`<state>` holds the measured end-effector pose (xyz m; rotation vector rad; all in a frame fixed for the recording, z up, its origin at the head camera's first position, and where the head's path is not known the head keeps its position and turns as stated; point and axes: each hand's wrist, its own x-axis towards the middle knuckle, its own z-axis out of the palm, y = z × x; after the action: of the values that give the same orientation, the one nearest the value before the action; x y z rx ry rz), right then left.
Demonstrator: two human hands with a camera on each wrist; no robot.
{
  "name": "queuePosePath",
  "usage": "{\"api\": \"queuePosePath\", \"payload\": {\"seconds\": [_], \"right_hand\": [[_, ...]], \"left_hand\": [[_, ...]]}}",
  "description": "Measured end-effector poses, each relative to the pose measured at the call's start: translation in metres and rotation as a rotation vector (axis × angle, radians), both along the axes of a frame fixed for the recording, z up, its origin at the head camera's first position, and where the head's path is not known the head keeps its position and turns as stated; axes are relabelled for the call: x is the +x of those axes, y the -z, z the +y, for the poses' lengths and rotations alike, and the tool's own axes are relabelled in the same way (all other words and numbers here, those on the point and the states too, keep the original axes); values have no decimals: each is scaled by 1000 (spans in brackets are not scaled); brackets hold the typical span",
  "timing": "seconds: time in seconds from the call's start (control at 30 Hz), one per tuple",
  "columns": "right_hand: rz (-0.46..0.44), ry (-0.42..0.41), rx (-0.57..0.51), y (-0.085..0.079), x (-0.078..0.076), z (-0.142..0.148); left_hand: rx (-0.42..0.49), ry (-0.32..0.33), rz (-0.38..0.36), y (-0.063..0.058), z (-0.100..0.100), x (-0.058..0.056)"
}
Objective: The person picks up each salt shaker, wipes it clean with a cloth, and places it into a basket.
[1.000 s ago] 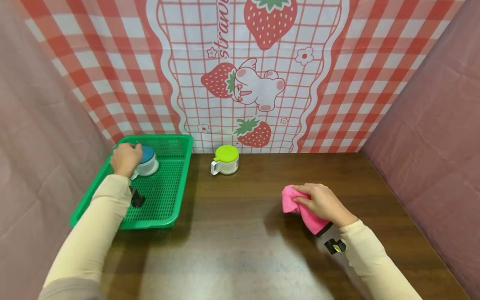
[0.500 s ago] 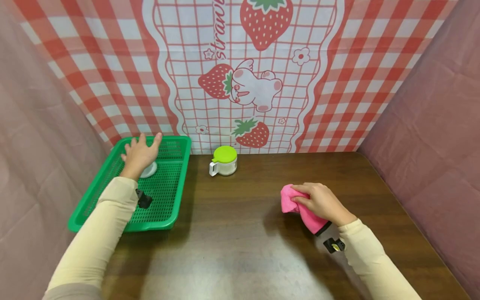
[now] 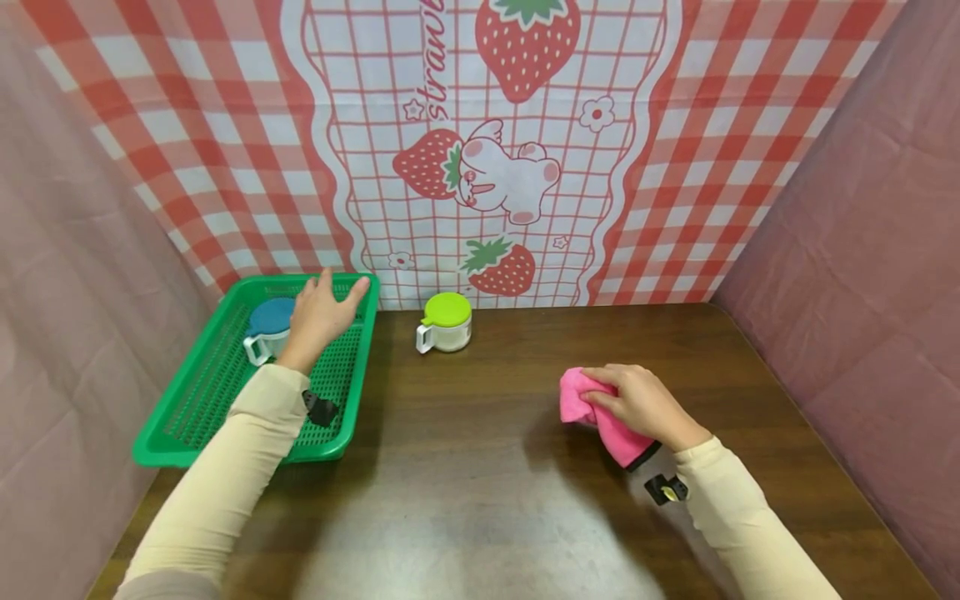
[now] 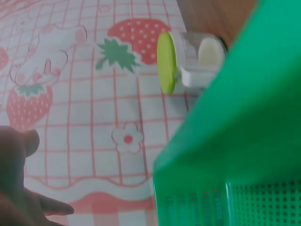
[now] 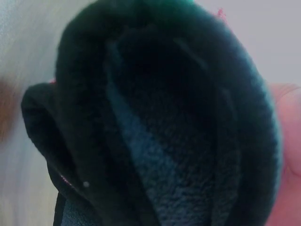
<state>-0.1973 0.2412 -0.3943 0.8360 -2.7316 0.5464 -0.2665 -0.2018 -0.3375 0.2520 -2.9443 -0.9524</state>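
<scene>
My left hand (image 3: 322,317) hovers over the right side of the green basket (image 3: 365,350), fingers spread and holding nothing. Just left of it, inside the basket, stands a clear jar with a blue lid (image 3: 272,317) and a white handle; the hand hides part of it. Between the basket and my right hand, near the back of the table, a second jar with a lime-green lid (image 3: 447,310) stands upright. My right hand (image 3: 637,404) grips a folded pink cloth (image 3: 618,433) with a dark edge. In the right wrist view the cloth's dark folds (image 5: 164,117) fill most of the picture.
The brown wooden table (image 3: 465,467) meets a strawberry-print checked curtain (image 3: 517,192) at the back. Pink cloth walls (image 3: 847,275) stand on both sides. The basket's raised rim lies close under my left hand.
My left hand has let go of the blue-lidded jar, spread its fingers and moved right, uncovering that jar in the basket. The right hand holds the cloth in much the same place.
</scene>
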Motion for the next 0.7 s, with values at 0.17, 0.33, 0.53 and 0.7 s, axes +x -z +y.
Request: {"api": "queuePosePath", "payload": {"seconds": [0.17,0.33,0.53,0.7], "right_hand": [[2,0,-5,2,0,0],[1,1,3,2,0,-1],[-9,-4,13,3,0,0],[-4,6,11,2,1,2]], "left_hand": [[40,-2,41,2,14,-1],[75,-15,50,6,30,-4],[90,-19,62,12,43,-5],[136,-14,88,13,54,-8]]}}
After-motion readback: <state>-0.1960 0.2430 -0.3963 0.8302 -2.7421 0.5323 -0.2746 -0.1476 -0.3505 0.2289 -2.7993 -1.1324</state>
